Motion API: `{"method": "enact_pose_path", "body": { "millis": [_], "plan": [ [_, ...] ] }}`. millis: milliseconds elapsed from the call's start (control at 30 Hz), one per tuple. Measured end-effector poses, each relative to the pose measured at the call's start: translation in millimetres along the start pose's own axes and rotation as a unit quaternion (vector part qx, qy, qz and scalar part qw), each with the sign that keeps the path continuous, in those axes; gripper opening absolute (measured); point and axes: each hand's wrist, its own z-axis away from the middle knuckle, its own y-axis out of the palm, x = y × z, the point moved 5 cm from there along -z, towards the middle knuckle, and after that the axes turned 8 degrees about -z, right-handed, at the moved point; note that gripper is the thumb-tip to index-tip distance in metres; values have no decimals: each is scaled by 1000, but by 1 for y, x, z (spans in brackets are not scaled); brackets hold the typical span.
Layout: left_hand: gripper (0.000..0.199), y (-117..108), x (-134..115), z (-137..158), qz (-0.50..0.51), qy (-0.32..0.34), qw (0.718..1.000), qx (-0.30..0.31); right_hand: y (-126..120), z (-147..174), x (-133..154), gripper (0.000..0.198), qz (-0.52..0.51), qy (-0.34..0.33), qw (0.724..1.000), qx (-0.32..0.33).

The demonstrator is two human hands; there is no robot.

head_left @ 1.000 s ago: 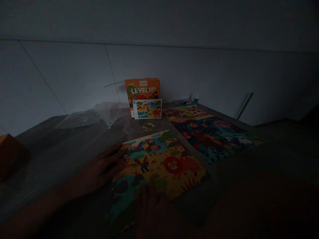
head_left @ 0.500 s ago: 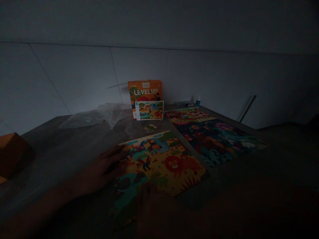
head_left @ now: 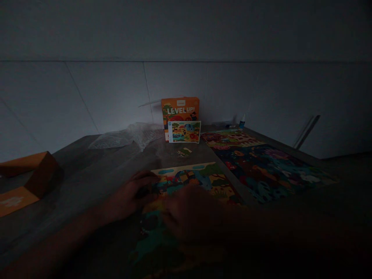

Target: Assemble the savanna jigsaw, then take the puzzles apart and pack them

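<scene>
In dim light a colourful animal jigsaw puzzle point(head_left: 203, 170) lies flat on the grey table in front of me. My left hand point(head_left: 135, 193) rests at its left edge, open, with fingers reaching onto the pieces. Over the middle of the puzzle is my right hand point(head_left: 192, 211), its fingers curled in and pointing left. Anything in those fingers is hidden. This hand and forearm cover the lion area and much of the lower right part. Beyond the puzzle's far edge lie a few loose puzzle pieces point(head_left: 184, 152).
An orange "LEVEL UP!" box point(head_left: 180, 104) stands at the back with a picture card point(head_left: 186, 132) against it. Clear plastic bags point(head_left: 116, 138) lie left of it. Another puzzle point(head_left: 261, 166) is at right, a small bottle point(head_left: 242, 123) behind it. An orange box part point(head_left: 43, 174) sits far left.
My right hand has moved up from the puzzle's near part to its middle. The left hand stays at the left edge. The whole view has shifted left, showing more of the orange box part.
</scene>
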Motion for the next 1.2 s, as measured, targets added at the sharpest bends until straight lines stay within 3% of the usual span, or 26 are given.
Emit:
{"method": "enact_pose_path", "body": {
  "millis": [133,467,567,700,867,1033,1200],
  "plan": [
    [37,1,3,0,13,-10,1000,-11,-7,-18,-31,32,35,31,999,6],
    [36,-3,-7,2,3,11,1000,-7,5,-26,-59,28,-108,42,992,-59],
    [40,-6,-15,3,10,35,999,6,-4,-32,-80,22,-118,108,985,-65],
    [35,-8,-33,7,28,65,997,27,-19,-34,-129,37,-29,207,975,-78],
    [35,-4,-41,10,57,102,992,37,-13,-40,-163,53,-14,239,970,-43],
    [57,0,-7,2,0,11,1000,-10,-2,-69,-175,60,-1,305,950,-64],
    [87,4,18,-1,-32,-85,995,45,6,-95,-190,51,-17,377,924,-63]
  ]
}}
